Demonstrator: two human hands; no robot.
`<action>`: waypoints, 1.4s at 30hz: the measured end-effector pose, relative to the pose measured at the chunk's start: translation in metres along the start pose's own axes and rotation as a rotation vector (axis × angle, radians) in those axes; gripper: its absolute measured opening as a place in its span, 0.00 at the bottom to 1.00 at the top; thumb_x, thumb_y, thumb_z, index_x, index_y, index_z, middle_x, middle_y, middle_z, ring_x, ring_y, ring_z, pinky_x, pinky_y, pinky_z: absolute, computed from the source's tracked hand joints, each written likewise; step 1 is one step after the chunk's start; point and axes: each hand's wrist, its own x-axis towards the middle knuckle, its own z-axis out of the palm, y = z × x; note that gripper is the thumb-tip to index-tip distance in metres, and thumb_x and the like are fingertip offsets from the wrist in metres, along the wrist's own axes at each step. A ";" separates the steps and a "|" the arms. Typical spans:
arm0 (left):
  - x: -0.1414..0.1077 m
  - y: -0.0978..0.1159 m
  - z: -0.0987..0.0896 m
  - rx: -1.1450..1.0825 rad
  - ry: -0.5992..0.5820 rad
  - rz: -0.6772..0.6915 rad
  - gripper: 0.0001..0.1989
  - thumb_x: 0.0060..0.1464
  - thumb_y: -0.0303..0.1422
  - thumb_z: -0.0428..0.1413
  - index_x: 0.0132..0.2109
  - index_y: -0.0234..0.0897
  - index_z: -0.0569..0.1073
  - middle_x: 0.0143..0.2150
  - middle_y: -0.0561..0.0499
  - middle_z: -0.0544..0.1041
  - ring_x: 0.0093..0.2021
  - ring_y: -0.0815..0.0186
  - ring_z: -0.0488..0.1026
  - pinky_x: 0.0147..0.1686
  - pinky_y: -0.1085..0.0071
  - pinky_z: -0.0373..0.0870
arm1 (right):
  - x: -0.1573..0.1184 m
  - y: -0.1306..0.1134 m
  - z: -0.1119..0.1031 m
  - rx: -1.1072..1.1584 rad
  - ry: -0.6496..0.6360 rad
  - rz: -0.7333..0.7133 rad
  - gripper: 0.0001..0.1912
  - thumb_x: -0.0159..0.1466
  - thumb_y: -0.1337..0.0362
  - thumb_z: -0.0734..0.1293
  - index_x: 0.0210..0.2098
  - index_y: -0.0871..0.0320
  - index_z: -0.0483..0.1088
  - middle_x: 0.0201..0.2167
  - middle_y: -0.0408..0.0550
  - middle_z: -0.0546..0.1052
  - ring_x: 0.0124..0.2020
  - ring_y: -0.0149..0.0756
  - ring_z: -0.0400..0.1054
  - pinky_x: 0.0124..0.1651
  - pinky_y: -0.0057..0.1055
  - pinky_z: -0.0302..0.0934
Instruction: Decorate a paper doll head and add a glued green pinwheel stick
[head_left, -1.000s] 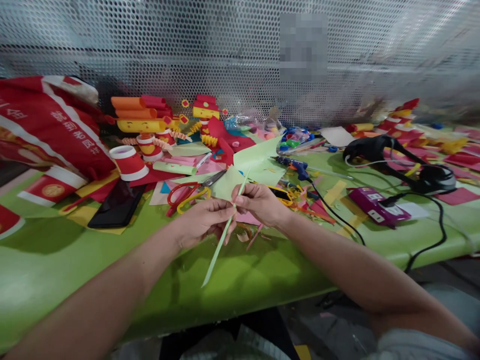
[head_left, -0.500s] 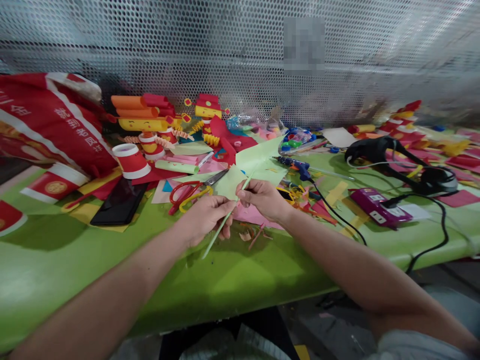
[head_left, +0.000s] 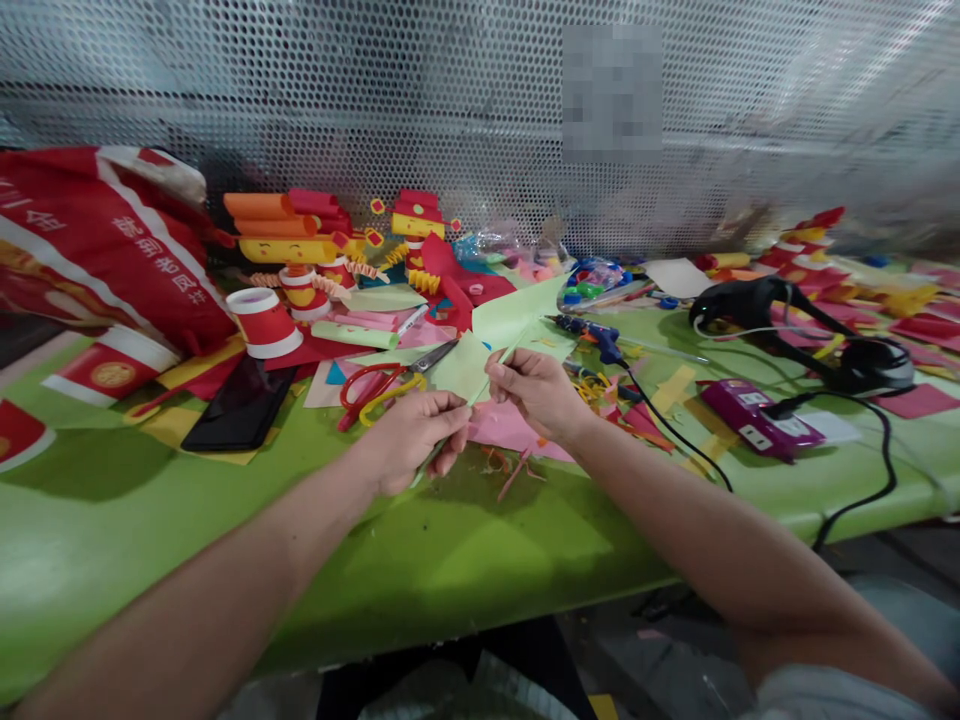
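Note:
A thin pale green strip (head_left: 481,391) runs diagonally between my two hands. My left hand (head_left: 427,437) pinches its lower part, and the strip's near end pokes out below the fingers. My right hand (head_left: 534,392) grips it higher up between thumb and fingers, a short gap away. Behind the hands lie light green paper sheets (head_left: 517,310). Red-and-yellow-handled scissors (head_left: 373,385) lie just beyond my left hand. Pink paper (head_left: 504,428) and small scraps (head_left: 519,474) are under and beside my right hand.
On the green table (head_left: 420,570), a phone (head_left: 241,402) and paper cups (head_left: 264,322) lie left, paper figures (head_left: 300,270) behind. To the right are a blue glue gun (head_left: 596,335), a purple power socket (head_left: 757,418), black headgear (head_left: 795,330) and cords.
My right hand has shifted slightly right, away from my left. Less of the strip sticks out below my left hand, and more of it shows between the hands.

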 end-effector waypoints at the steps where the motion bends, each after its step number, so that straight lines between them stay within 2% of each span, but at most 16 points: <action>1: 0.000 0.000 0.000 -0.004 0.006 0.002 0.10 0.53 0.30 0.52 0.24 0.34 0.64 0.15 0.58 0.65 0.10 0.77 0.58 0.10 0.82 0.50 | 0.000 0.000 0.000 0.013 -0.001 0.006 0.18 0.42 0.53 0.75 0.21 0.60 0.68 0.14 0.37 0.65 0.16 0.22 0.57 0.21 0.24 0.55; 7: 0.000 0.001 0.004 0.178 0.103 0.093 0.09 0.54 0.27 0.50 0.26 0.35 0.63 0.16 0.59 0.64 0.11 0.78 0.58 0.10 0.82 0.51 | -0.007 -0.001 0.006 0.050 -0.094 0.132 0.20 0.45 0.50 0.72 0.27 0.60 0.68 0.14 0.37 0.68 0.15 0.25 0.62 0.20 0.26 0.56; 10: -0.001 0.000 0.005 0.270 0.134 0.142 0.08 0.54 0.26 0.49 0.26 0.35 0.64 0.16 0.60 0.64 0.11 0.78 0.60 0.11 0.82 0.53 | -0.008 0.002 0.011 0.025 -0.117 0.151 0.21 0.45 0.50 0.73 0.26 0.60 0.66 0.14 0.37 0.68 0.14 0.23 0.60 0.20 0.25 0.56; 18: -0.001 -0.002 0.007 0.354 0.096 0.066 0.12 0.57 0.30 0.47 0.24 0.36 0.60 0.15 0.59 0.64 0.12 0.75 0.63 0.10 0.81 0.56 | -0.005 -0.002 0.006 0.025 0.023 0.091 0.20 0.43 0.51 0.73 0.22 0.60 0.65 0.13 0.36 0.67 0.12 0.22 0.59 0.17 0.24 0.54; 26: -0.002 -0.002 0.002 0.077 -0.051 0.020 0.11 0.57 0.34 0.47 0.28 0.35 0.63 0.14 0.60 0.62 0.08 0.76 0.57 0.08 0.81 0.52 | -0.004 -0.002 0.004 0.085 0.014 0.078 0.19 0.44 0.52 0.73 0.23 0.60 0.66 0.14 0.36 0.66 0.13 0.22 0.59 0.17 0.24 0.55; 32: -0.003 0.000 -0.002 -0.063 -0.143 -0.036 0.12 0.59 0.35 0.46 0.29 0.35 0.65 0.11 0.63 0.53 0.06 0.78 0.48 0.07 0.82 0.41 | -0.004 -0.004 0.002 0.129 -0.014 0.082 0.19 0.44 0.52 0.74 0.24 0.60 0.66 0.13 0.35 0.66 0.13 0.22 0.60 0.17 0.24 0.54; 38: -0.005 0.000 0.001 -0.083 -0.153 -0.047 0.11 0.58 0.33 0.47 0.31 0.34 0.67 0.13 0.62 0.50 0.10 0.79 0.42 0.09 0.83 0.39 | -0.005 -0.006 0.002 0.121 -0.034 0.091 0.19 0.44 0.52 0.74 0.23 0.60 0.66 0.13 0.36 0.67 0.13 0.22 0.59 0.18 0.24 0.54; 42: -0.004 -0.002 0.003 -0.094 -0.144 -0.042 0.11 0.58 0.34 0.48 0.28 0.35 0.65 0.13 0.62 0.50 0.11 0.79 0.41 0.09 0.83 0.38 | -0.004 -0.007 0.001 0.128 -0.046 0.082 0.19 0.45 0.52 0.73 0.24 0.60 0.66 0.13 0.36 0.67 0.13 0.22 0.58 0.18 0.24 0.55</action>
